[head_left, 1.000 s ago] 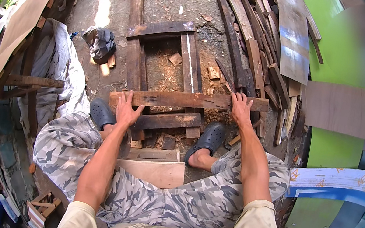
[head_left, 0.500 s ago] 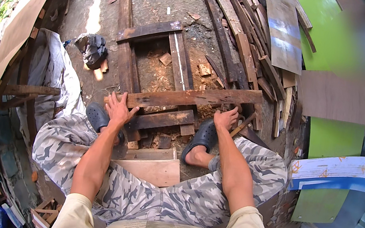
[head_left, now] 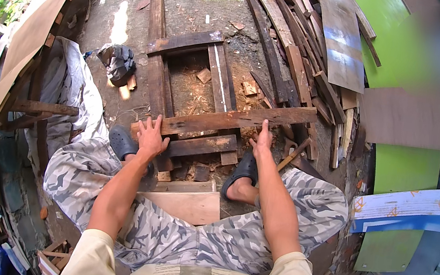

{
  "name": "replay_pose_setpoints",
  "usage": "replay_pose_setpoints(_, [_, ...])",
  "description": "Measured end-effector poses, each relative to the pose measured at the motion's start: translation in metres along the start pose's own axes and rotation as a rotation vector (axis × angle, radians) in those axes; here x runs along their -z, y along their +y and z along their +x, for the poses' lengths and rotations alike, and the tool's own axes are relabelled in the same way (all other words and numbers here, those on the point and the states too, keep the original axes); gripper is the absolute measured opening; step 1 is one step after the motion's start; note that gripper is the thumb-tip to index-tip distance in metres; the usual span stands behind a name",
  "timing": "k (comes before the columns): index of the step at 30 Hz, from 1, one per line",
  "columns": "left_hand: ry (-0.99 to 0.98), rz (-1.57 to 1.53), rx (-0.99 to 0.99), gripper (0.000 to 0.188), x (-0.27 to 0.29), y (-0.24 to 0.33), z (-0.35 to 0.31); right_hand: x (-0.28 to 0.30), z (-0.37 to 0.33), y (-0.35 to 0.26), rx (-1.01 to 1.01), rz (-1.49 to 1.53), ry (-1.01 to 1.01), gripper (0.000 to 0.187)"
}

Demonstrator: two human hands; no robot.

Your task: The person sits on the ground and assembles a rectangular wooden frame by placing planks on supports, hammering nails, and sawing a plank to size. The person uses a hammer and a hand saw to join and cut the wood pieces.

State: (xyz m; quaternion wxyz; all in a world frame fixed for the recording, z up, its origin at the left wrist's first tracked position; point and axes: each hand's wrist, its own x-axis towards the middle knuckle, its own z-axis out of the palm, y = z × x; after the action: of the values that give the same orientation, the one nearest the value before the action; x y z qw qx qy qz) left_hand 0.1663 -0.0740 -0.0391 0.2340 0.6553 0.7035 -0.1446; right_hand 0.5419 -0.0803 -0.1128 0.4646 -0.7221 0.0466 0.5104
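A long weathered brown plank (head_left: 234,119) lies slantwise across a frame of dark old timbers on the ground before me. My left hand (head_left: 151,138) rests at the plank's left end, fingers spread over the wood. Further right, my right hand (head_left: 261,141) touches the plank's near edge with fingers stretched and apart. The frame has a left rail (head_left: 153,79), a right rail (head_left: 219,77) with a white streak, and a far crosspiece (head_left: 186,42). A shorter dark board (head_left: 201,145) lies just nearer than the plank.
My feet in dark clogs (head_left: 241,176) flank the near boards. A wooden-handled tool (head_left: 293,155) lies right of my right hand. Long timbers are piled (head_left: 301,53) at the far right, beside green sheets (head_left: 404,171). A crumpled dark bag (head_left: 117,62) lies left, near a leaning panel (head_left: 37,25).
My right hand has slid left along the plank, and its fingers have straightened from a curled hold. My left hand stays at the plank's left end. The view has shifted slightly.
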Motion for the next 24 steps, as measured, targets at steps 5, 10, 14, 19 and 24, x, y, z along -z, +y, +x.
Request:
replay_pose_setpoints(5, [0.063,0.096,-0.094,0.065,-0.020,-0.023,0.017,0.016,0.040,-0.034,-0.086,0.237,-0.147,0.076])
replay_pose_setpoints(10, [0.006,0.102,-0.063,0.058,-0.017,-0.040,0.023,0.015,0.038,-0.027,-0.092,0.155,-0.202,0.068])
replay_pose_setpoints(14, [0.020,0.127,0.000,0.063,-0.018,-0.093,0.020,-0.019,0.011,-0.009,-0.095,0.050,-0.325,0.069])
replay_pose_setpoints(19, [0.059,0.137,0.048,0.070,-0.020,-0.122,0.019,-0.037,0.007,0.012,-0.081,-0.286,-0.242,0.066])
replay_pose_setpoints(24, [0.112,0.128,0.033,0.083,-0.020,-0.109,0.010,-0.034,0.003,0.009,-0.069,-0.452,-0.196,0.053])
